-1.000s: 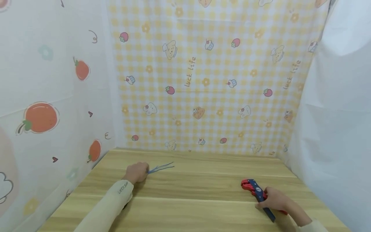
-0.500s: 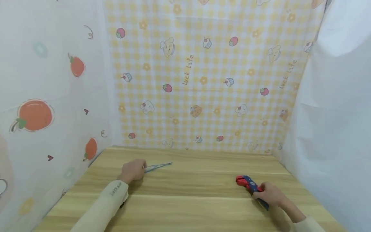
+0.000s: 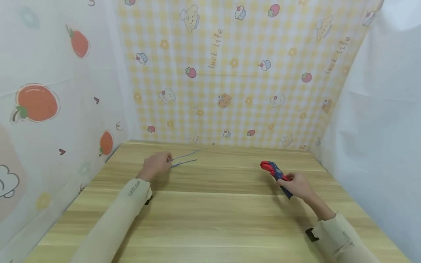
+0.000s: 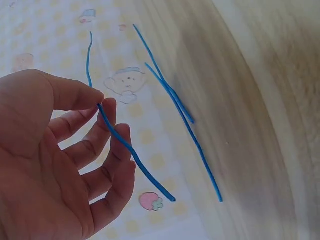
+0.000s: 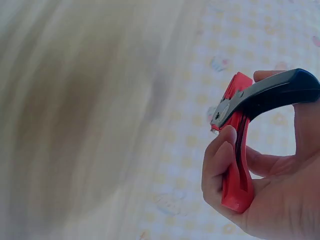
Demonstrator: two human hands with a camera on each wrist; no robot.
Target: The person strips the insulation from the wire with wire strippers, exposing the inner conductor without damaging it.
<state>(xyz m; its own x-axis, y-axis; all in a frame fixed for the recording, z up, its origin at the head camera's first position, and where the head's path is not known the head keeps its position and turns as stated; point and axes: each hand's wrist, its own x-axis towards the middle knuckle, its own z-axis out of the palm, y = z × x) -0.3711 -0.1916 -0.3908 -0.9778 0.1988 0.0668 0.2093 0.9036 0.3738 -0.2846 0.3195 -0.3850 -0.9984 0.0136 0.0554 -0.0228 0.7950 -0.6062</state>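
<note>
1. The wooden table point(image 3: 210, 219) carries two loose blue wires point(image 4: 190, 130).
2. Right hand point(image 3: 297, 184) grips the red-and-blue wire stripper point(image 3: 274, 171), lifted, untouched by wire.
3. Left hand point(image 3: 156, 166) pinches one blue wire point(image 4: 132, 150); stripping looks unstarted.

Under both hands lies a table point(image 3: 210, 204) of pale wood-grain board, smooth with a soft satin sheen. The left hand point(image 4: 55, 165) pinches a thin blue wire point(image 4: 132, 155) with smooth, plastic-looking insulation; two more blue wires point(image 4: 185, 120) of the same finish lie just beyond its fingers. The right hand point(image 5: 265, 190) grips a wire stripper point(image 5: 245, 145) with glossy red plastic, a matt dark blue handle and a small dull metal part. Both sleeves point(image 3: 121, 215) are matt beige cloth. Behind the hands hangs a printed sheet point(image 3: 230, 73), smooth and faintly creased.
</note>
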